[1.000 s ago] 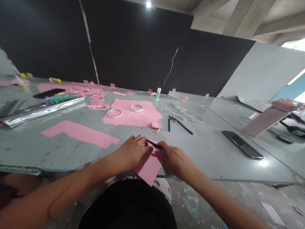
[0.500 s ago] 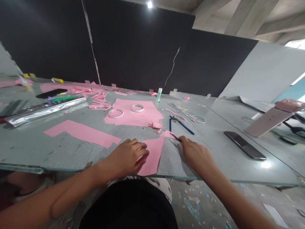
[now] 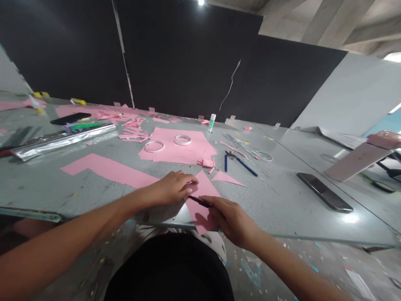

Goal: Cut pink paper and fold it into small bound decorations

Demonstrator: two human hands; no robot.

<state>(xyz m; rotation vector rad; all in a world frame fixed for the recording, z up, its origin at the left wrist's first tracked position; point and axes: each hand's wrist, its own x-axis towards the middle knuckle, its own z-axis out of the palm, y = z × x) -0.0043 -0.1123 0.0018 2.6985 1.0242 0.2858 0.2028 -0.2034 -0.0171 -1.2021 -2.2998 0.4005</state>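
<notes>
Here we go, one head-worn view, looking down over the **desk** [image 3: 282, 200], and the action is right at the near edge! The **left hand** [image 3: 172, 188] sits at nine o'clock of the work, fingers curled and pressing on the upper left of a **pink paper piece** [image 3: 200, 213], with no clear pinch. That paper lies tilted, its lower corner poking out past the desk edge. The **right hand** [image 3: 230, 221] comes in from four o'clock, clenched around a **thin black tool** [image 3: 200, 202], whose tip points across the paper toward the left hand; it's too blurred to say exactly what tool that is.

Just off at two o'clock, a **pink triangle** [image 3: 226, 179] lies on its own. Further up at one o'clock sit **blue-handled scissors** [image 3: 241, 164]. At twelve, a **big pink sheet** [image 3: 177, 146] carries two **white tape rolls** [image 3: 163, 143], with a **glue stick** [image 3: 211, 123] beyond it. Over at ten o'clock there's a **long pink strip** [image 3: 106, 169], then a **foil roll** [image 3: 62, 142] past it, and **pink scraps** [image 3: 131, 129] are scattered up there. Out at three o'clock, a **phone** [image 3: 324, 197] lies flat on the desk.
</notes>
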